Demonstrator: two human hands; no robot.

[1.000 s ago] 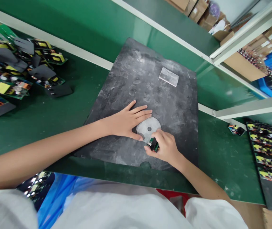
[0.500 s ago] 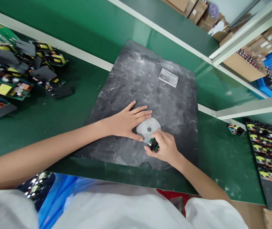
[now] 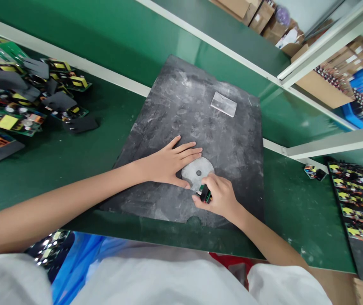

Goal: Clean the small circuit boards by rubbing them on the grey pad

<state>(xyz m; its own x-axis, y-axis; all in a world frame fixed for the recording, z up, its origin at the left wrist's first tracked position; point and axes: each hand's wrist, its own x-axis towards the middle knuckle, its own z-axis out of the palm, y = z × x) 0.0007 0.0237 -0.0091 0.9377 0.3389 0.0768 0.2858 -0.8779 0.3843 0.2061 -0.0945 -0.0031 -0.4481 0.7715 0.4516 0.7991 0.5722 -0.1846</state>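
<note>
A pale grey disc (image 3: 194, 169) with a hole near its middle lies on the dark, scuffed board (image 3: 188, 123). My left hand (image 3: 171, 164) rests flat on the board with fingers spread, its fingertips and thumb at the disc's left edge. In my right hand (image 3: 221, 195) a small circuit board (image 3: 205, 194) with a black part is pinched between thumb and fingers, at the disc's lower right edge. My fingers hide much of that circuit board.
Circuit boards with yellow-taped parts (image 3: 8, 120) are heaped on the green bench at left. A flat grey rectangular plate (image 3: 224, 104) lies farther back on the dark board. One loose circuit board (image 3: 315, 173) and a tray of boards (image 3: 350, 203) sit at right.
Both hands, the disc and the held circuit board keep nearly the same places. The whole view has shifted very slightly.
</note>
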